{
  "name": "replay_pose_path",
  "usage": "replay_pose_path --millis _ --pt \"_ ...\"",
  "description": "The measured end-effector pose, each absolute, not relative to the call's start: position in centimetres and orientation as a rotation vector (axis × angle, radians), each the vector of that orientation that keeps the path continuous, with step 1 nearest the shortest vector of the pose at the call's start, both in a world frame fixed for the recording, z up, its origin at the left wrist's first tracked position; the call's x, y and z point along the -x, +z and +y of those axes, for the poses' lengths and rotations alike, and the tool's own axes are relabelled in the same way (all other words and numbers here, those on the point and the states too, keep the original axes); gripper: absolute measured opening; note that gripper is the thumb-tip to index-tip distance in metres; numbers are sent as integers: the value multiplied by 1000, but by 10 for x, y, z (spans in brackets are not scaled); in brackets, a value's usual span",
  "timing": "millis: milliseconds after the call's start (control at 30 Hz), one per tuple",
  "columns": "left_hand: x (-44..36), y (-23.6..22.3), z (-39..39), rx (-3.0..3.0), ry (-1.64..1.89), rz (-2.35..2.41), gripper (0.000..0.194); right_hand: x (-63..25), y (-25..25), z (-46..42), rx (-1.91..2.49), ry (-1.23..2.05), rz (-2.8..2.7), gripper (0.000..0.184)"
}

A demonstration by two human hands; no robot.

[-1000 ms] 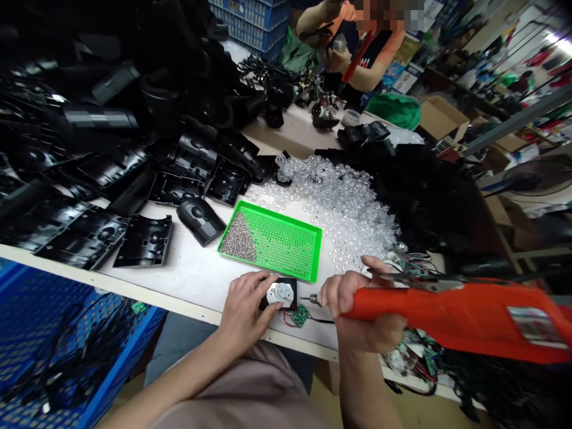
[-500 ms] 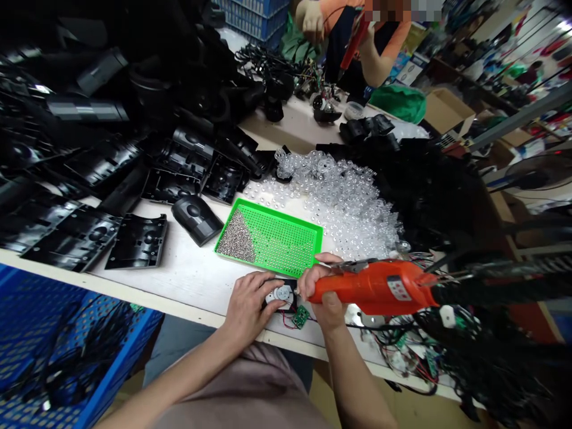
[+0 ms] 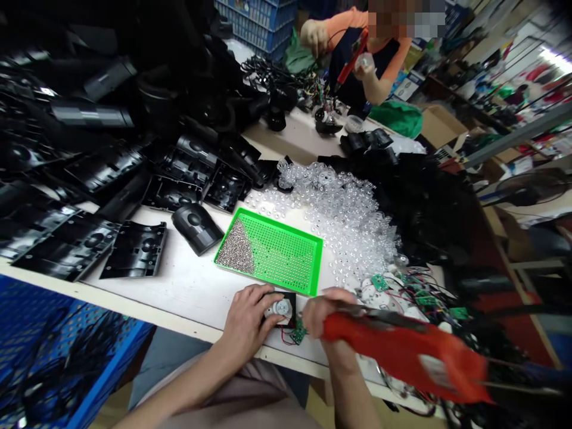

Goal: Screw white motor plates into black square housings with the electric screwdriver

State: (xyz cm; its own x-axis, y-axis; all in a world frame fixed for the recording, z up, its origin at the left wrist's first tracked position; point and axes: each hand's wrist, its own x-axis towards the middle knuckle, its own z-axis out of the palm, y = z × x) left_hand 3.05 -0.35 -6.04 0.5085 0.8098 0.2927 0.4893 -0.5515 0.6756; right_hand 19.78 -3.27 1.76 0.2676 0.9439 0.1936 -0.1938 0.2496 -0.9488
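Observation:
My left hand [image 3: 248,314] pins a small motor [image 3: 282,307] between thumb and fingers near the table's front edge. Under the motor is a square black plastic part [image 3: 291,322]. Red and black wires run from it to a small green circuit board [image 3: 298,331] lying beside it. My right hand [image 3: 322,319] is wrapped round an orange-red electric screwdriver [image 3: 411,351], blurred by motion. The screwdriver lies nearly level, its body stretching to the right; its tip is not clear, and it is apart from the motor. Just beyond my hands lies a green perforated tray [image 3: 318,262] with small metal screws [image 3: 235,249] heaped at its left end.
Clear plastic lenses [image 3: 344,202] are piled behind the tray. Black shell halves [image 3: 138,250] cover the left side. Wired boards [image 3: 420,292] lie at right. A blue basket [image 3: 129,363] of cables stands lower left. Opposite, a co-worker's hand [image 3: 364,67] is by a red tool [image 3: 353,58].
My right hand has drawn the screwdriver back to the right and down, away from the motor. My left hand stays on the motor. The view has shifted slightly.

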Motion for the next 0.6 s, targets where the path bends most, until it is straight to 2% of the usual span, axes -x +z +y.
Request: replay_pose_path --millis 133,300,600 --pt "-31 -62 -3 -2247 858 1068 26 -218 33 -12 909 717 -931 39" --pt "-30 -65 -2 -2267 888 1059 27 -236 2 15 997 770 -967 46" --pt "-30 -69 -2 -2273 888 1072 27 -239 -18 15 1016 795 -998 37"
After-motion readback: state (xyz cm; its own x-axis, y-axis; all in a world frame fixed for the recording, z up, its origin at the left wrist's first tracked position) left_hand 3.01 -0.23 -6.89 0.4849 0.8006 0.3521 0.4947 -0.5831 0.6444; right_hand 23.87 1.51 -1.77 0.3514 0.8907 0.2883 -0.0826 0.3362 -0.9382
